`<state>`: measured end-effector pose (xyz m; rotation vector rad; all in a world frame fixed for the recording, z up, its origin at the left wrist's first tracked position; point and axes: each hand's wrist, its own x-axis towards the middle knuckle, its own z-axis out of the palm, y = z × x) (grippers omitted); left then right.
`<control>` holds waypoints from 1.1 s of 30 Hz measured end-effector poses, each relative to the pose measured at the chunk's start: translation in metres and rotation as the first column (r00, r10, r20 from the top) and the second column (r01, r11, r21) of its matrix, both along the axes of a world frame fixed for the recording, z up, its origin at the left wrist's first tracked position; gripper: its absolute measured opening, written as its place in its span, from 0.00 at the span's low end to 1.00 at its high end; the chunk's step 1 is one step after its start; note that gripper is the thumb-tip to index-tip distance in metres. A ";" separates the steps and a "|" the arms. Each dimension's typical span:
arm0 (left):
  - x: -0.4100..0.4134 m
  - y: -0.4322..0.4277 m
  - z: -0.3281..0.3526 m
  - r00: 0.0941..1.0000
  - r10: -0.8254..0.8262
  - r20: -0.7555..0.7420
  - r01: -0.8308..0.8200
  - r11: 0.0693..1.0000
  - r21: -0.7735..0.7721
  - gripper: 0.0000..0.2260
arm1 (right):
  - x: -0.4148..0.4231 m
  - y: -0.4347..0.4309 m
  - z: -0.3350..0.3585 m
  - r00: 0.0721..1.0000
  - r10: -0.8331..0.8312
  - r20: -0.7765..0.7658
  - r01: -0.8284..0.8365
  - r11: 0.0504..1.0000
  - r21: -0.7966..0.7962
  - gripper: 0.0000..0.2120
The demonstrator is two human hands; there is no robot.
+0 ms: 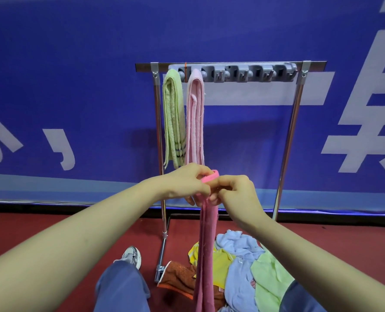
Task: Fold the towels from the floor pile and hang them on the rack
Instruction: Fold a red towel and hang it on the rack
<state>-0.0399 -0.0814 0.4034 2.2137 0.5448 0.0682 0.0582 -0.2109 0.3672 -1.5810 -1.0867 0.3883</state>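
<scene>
A dark pink towel (206,255), folded into a long narrow strip, hangs straight down from both my hands in front of the rack. My left hand (187,183) pinches its top fold from the left, and my right hand (236,192) pinches it from the right. The metal rack (295,122) stands against the blue wall, with a grey hook bar (254,73) across its top. A folded green towel (173,118) and a folded light pink towel (195,118) hang from the two leftmost hooks. The floor pile (243,266) lies below my hands.
The pile holds light blue, yellow, light green and orange-brown towels on the red floor. Several grey hooks to the right of the light pink towel carry nothing. My left leg and shoe (132,255) stand beside the rack's left foot (161,264). A blue banner wall (74,86) rises behind.
</scene>
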 end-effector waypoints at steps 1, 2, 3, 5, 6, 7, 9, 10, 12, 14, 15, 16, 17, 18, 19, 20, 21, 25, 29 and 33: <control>0.000 0.001 -0.002 1.000 -0.011 -0.003 0.011 1.000 0.019 0.19 | 0.003 0.001 -0.002 1.000 0.017 -0.018 -0.017 1.000 -0.002 0.25; 0.000 0.003 -0.004 1.000 -0.023 -0.009 0.023 0.999 0.037 0.16 | 0.006 0.002 -0.005 0.998 0.035 -0.043 -0.035 0.999 -0.005 0.25; 0.000 0.004 -0.004 0.999 -0.034 -0.021 0.035 0.998 0.057 0.14 | 0.008 0.003 -0.007 0.997 0.041 -0.071 -0.042 0.999 -0.007 0.25; -0.002 0.004 -0.006 0.998 -0.058 -0.039 0.062 0.992 0.113 0.16 | 0.012 0.004 -0.011 0.995 0.000 -0.102 0.001 1.000 0.010 0.21; -0.003 0.002 -0.005 0.996 -0.076 -0.041 0.081 0.986 0.147 0.17 | 0.015 0.004 -0.011 0.995 -0.049 -0.084 0.051 0.998 0.024 0.19; -0.004 0.000 -0.004 0.994 -0.096 -0.044 0.103 0.977 0.186 0.18 | 0.017 0.004 -0.012 0.994 -0.100 -0.047 0.102 0.994 0.041 0.19; -0.006 -0.002 -0.002 0.989 -0.132 -0.067 0.145 0.955 0.259 0.20 | 0.025 0.004 -0.012 0.993 -0.115 0.028 0.113 0.993 0.040 0.20; -0.007 -0.003 -0.002 0.986 -0.148 -0.080 0.165 0.945 0.283 0.21 | 0.030 0.003 -0.012 0.998 -0.052 0.033 0.051 0.999 0.012 0.20; -0.008 -0.002 -0.002 0.980 -0.171 -0.101 0.194 0.932 0.305 0.23 | 0.035 0.000 -0.012 0.991 0.131 -0.016 -0.131 0.990 -0.054 0.18; -0.009 0.000 -0.004 0.976 -0.181 -0.124 0.211 0.925 0.315 0.24 | 0.037 -0.003 -0.015 0.971 0.238 -0.027 -0.239 0.966 -0.102 0.15; -0.010 0.001 -0.005 0.975 -0.179 -0.133 0.213 0.924 0.317 0.24 | 0.037 -0.004 -0.016 0.967 0.255 -0.013 -0.255 0.960 -0.116 0.14; -0.010 0.002 -0.007 0.975 -0.177 -0.136 0.212 0.924 0.317 0.24 | 0.038 -0.005 -0.016 0.965 0.261 -0.003 -0.259 0.958 -0.124 0.13; -0.011 0.004 -0.008 0.975 -0.176 -0.136 0.211 0.925 0.316 0.24 | 0.038 -0.006 -0.016 0.965 0.261 0.004 -0.258 0.957 -0.133 0.12; -0.011 0.004 -0.010 0.975 -0.177 -0.135 0.211 0.926 0.312 0.24 | 0.039 -0.007 -0.016 0.965 0.260 0.017 -0.255 0.956 -0.148 0.11; -0.012 0.005 -0.011 0.975 -0.178 -0.134 0.211 0.929 0.305 0.24 | 0.041 -0.008 -0.017 0.964 0.259 0.051 -0.247 0.954 -0.172 0.09; -0.012 0.005 -0.012 0.975 -0.178 -0.134 0.211 0.931 0.299 0.23 | 0.042 -0.009 -0.017 0.960 0.258 0.107 -0.233 0.951 -0.203 0.08; -0.012 0.006 -0.012 0.975 -0.178 -0.135 0.211 0.931 0.296 0.22 | 0.043 -0.010 -0.016 0.948 0.261 0.182 -0.215 0.948 -0.236 0.06; -0.013 0.007 -0.014 0.974 -0.173 -0.146 0.215 0.905 0.367 0.19 | 0.044 -0.012 -0.015 0.845 0.273 0.460 -0.145 0.945 -0.294 0.07; -0.013 0.010 -0.023 0.983 -0.160 -0.094 0.184 0.901 0.392 0.19 | 0.048 -0.012 -0.011 0.801 0.202 0.564 -0.063 0.965 -0.256 0.07; -0.014 0.015 -0.026 0.993 -0.115 -0.014 0.111 0.909 0.402 0.17 | 0.050 -0.014 -0.008 0.776 0.155 0.611 -0.012 0.973 -0.231 0.06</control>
